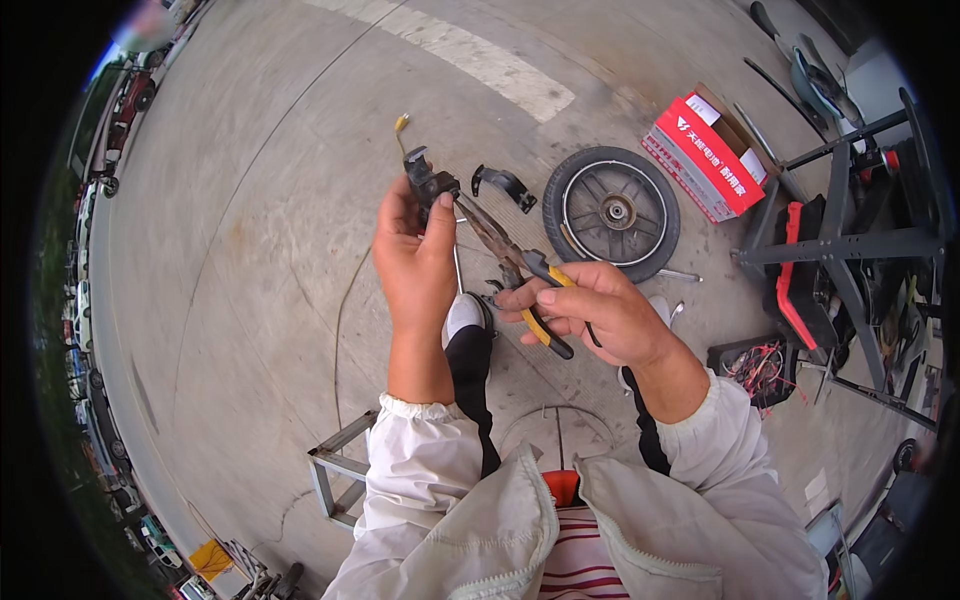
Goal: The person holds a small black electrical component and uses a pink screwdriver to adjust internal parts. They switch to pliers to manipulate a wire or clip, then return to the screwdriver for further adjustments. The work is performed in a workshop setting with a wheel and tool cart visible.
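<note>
Raised in front of me, my left hand [418,235] grips a blackened metal part [428,180], shaped somewhat like a brake caliper, with the thumb pressed on its near side. Beyond that part, a short yellow-tipped piece [402,124] sticks up; whether it is joined on cannot be made out. My right hand [600,310] is closed around long-nosed pliers [537,262] with black and yellow handles. The handles are spread apart. The pliers' jaws point up and left and reach the black part beside my left thumb; their tips are partly hidden against it.
A spoked wheel with a black tyre [613,212] lies on the concrete, a curved black bracket [505,187] beside it. Farther right are a red box [703,155], a metal rack [845,245] and tangled wires [760,372]. A metal stool frame [340,460] stands at my left.
</note>
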`<state>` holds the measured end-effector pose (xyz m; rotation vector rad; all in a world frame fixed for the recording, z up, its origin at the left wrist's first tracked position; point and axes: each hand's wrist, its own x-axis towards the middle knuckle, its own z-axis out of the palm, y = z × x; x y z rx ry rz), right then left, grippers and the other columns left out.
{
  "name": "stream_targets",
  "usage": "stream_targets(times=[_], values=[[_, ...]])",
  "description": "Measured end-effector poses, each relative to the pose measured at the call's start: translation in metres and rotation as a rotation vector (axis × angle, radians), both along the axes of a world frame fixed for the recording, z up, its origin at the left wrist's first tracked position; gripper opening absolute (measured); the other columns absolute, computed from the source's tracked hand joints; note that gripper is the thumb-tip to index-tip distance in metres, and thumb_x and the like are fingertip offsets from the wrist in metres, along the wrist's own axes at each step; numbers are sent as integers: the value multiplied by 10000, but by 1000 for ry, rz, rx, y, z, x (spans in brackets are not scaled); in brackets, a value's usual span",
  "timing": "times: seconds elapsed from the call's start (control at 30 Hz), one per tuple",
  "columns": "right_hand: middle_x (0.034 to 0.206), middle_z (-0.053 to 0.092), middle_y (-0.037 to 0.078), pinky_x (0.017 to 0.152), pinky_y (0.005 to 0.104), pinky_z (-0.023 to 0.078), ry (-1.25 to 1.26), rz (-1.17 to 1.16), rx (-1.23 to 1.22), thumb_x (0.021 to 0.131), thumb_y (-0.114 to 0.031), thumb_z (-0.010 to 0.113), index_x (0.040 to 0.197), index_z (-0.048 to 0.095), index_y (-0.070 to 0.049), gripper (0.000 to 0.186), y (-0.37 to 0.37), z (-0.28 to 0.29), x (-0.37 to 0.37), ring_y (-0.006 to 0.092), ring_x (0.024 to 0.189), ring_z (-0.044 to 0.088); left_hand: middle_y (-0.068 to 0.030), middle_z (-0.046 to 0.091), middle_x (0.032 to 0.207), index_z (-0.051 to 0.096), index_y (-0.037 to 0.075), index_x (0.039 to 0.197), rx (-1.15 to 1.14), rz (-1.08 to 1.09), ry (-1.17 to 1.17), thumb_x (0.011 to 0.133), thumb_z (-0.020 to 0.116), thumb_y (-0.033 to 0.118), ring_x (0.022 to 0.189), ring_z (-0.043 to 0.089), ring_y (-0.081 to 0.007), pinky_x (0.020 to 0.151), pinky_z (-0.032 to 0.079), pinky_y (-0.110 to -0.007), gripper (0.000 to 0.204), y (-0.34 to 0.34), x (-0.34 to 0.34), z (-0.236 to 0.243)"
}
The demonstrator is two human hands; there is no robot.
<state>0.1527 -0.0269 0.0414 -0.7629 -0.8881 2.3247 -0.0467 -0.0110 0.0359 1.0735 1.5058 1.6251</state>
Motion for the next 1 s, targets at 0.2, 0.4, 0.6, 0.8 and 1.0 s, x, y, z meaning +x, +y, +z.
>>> stream_targets(times=[0.2, 0.4, 0.6, 0.8, 1.0], values=[[1075, 671, 160, 801, 351, 580, 27, -1, -37, 949, -171, 555, 1147, 622, 93, 337, 4, -1, 3, 234, 1012, 667, -74, 645, 1124, 527, -53, 1266, 1, -25, 28, 936, 626, 39, 1048, 601, -119, 910, 460, -253, 357, 0, -3, 0], [1085, 670, 165, 801, 355, 585, 37, 18, -32, 951, -173, 561, 1149, 618, 100, 342, 5, -1, 1, 242, 1011, 670, -76, 645, 1127, 529, -56, 1256, 15, -31, 26, 937, 621, 29, 1045, 602, -119, 908, 461, -250, 343, 1, -8, -4], [1099, 667, 170, 806, 354, 586, 43, 20, -35, 955, -177, 559, 1157, 608, 103, 349, 5, -5, -1, 249, 1021, 668, -63, 644, 1106, 536, -46, 1253, -5, -36, 104, 935, 624, 24, 1013, 597, -104, 878, 458, -239, 338, -1, -9, -2], [1116, 660, 174, 826, 364, 578, 75, 43, -90, 948, -178, 550, 1177, 589, 109, 370, 5, -4, -1, 254, 1033, 664, -41, 643, 1051, 548, -38, 1235, -15, -13, 314, 925, 636, 26, 929, 586, -82, 799, 459, -222, 329, -5, -15, -1], [1121, 661, 171, 839, 367, 572, 99, 44, -114, 945, -174, 536, 1164, 600, 99, 356, 6, -6, 1, 253, 1039, 664, -24, 642, 988, 552, -37, 1214, 16, -12, 452, 916, 637, 20, 870, 576, -70, 757, 464, -220, 315, -6, -17, -2]])
